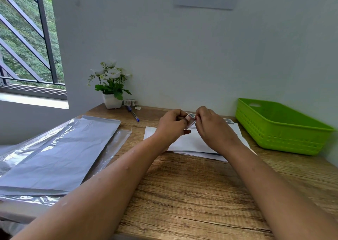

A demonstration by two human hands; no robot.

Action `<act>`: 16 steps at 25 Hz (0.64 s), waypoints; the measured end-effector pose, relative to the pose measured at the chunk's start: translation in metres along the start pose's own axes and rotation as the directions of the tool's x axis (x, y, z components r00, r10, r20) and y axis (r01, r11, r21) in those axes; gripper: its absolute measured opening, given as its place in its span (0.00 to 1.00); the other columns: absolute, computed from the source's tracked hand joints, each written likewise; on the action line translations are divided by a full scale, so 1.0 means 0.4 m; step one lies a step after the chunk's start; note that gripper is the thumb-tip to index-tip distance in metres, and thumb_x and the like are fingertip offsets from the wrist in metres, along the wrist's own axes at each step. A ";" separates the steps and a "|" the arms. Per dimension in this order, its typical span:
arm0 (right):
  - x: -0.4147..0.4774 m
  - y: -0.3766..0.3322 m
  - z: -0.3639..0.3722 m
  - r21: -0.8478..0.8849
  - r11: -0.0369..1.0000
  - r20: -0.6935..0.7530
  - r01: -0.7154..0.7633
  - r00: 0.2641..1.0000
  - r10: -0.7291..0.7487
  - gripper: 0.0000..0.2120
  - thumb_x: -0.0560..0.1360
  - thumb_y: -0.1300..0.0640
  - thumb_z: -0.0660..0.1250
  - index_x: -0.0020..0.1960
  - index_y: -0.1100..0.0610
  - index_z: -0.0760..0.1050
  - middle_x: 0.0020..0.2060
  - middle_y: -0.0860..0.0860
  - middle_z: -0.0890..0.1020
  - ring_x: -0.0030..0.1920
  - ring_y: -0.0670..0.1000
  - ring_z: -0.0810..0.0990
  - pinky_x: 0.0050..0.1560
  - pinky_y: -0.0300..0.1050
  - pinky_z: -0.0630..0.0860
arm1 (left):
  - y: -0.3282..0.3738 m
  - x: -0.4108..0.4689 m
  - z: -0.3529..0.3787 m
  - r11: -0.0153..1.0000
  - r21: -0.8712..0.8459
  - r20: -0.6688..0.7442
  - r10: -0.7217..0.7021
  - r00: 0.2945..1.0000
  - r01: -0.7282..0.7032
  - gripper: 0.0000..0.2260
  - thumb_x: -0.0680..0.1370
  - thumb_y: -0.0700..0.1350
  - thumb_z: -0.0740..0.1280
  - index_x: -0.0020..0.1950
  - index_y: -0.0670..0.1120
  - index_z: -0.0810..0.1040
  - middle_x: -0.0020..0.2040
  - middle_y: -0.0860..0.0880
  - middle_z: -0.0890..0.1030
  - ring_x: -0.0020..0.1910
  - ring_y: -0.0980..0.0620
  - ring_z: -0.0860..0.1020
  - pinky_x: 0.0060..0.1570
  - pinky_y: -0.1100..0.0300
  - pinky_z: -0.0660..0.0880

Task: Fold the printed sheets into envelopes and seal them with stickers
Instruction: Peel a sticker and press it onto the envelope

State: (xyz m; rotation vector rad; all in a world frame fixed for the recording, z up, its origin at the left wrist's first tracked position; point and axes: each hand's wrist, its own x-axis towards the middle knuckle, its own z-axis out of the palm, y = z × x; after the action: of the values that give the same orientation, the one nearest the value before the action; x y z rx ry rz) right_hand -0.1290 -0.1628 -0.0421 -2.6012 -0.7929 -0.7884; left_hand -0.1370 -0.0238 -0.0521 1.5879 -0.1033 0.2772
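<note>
While both hands work just left of the green basket (281,128), the left hand (172,123) pinches a small sticker strip (190,120), the right hand (212,128) pinches its other edge, directly above the folded white sheets (192,142) lying beside that basket.

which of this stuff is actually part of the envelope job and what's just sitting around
In the job:
- sticker piece, pinched by left hand and right hand
- folded white sheets under the hands
- printed roll, likely stickers

Just lying about:
- blue pen
- potted flowers
- green basket, not in use now
- grey sheets in plastic sleeves, untouched
</note>
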 end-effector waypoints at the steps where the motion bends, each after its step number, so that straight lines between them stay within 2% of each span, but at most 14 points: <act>1: 0.001 0.002 0.001 0.032 0.999 0.002 -0.013 1.000 0.013 0.06 0.81 0.57 0.53 0.52 0.58 0.66 0.42 0.54 0.74 0.38 0.55 0.75 0.38 0.52 0.72 | 0.000 0.001 0.000 1.000 -0.001 0.002 -0.003 1.000 0.003 0.04 0.79 0.38 0.64 0.46 0.45 0.77 0.49 0.43 0.78 0.51 0.49 0.78 0.41 0.63 0.80; 6: 0.007 0.006 0.015 0.231 0.967 0.028 -0.105 0.994 0.101 0.06 0.82 0.56 0.52 0.50 0.55 0.65 0.45 0.54 0.74 0.41 0.54 0.80 0.39 0.57 0.80 | -0.005 0.003 -0.003 1.000 0.012 0.004 -0.015 1.000 0.014 0.04 0.78 0.38 0.65 0.46 0.45 0.77 0.49 0.43 0.79 0.52 0.47 0.79 0.42 0.61 0.81; 9: 0.007 0.010 0.002 0.420 0.895 0.015 -0.151 0.987 0.160 0.08 0.81 0.56 0.55 0.53 0.56 0.72 0.45 0.53 0.78 0.38 0.51 0.82 0.37 0.55 0.82 | -0.008 0.006 -0.010 0.999 0.019 -0.012 -0.034 0.999 0.034 0.04 0.78 0.36 0.65 0.45 0.44 0.77 0.50 0.42 0.79 0.51 0.47 0.79 0.41 0.60 0.81; 13: -0.002 0.015 -0.005 0.418 0.900 -0.036 -0.123 0.988 0.152 0.07 0.76 0.53 0.66 0.50 0.54 0.80 0.41 0.47 0.81 0.38 0.49 0.82 0.42 0.55 0.81 | -0.007 0.001 -0.011 1.000 0.001 0.018 -0.027 0.999 0.027 0.02 0.77 0.38 0.66 0.45 0.43 0.77 0.44 0.45 0.78 0.45 0.50 0.78 0.41 0.61 0.81; 16: -0.003 0.013 0.001 0.416 0.900 -0.076 -0.132 0.981 0.178 0.04 0.75 0.54 0.68 0.44 0.53 0.80 0.36 0.45 0.81 0.36 0.48 0.82 0.40 0.54 0.80 | -0.005 -0.002 -0.011 1.000 -0.008 0.035 -0.020 0.999 0.020 0.02 0.77 0.38 0.67 0.45 0.43 0.77 0.40 0.46 0.77 0.40 0.53 0.77 0.45 0.57 0.81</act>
State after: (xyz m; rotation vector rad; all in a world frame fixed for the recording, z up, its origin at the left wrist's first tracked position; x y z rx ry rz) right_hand -0.1266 -0.1676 -0.0437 -2.1926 -0.6284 -0.6349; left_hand -0.1378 -0.0195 -0.0542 1.5852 -0.1159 0.2331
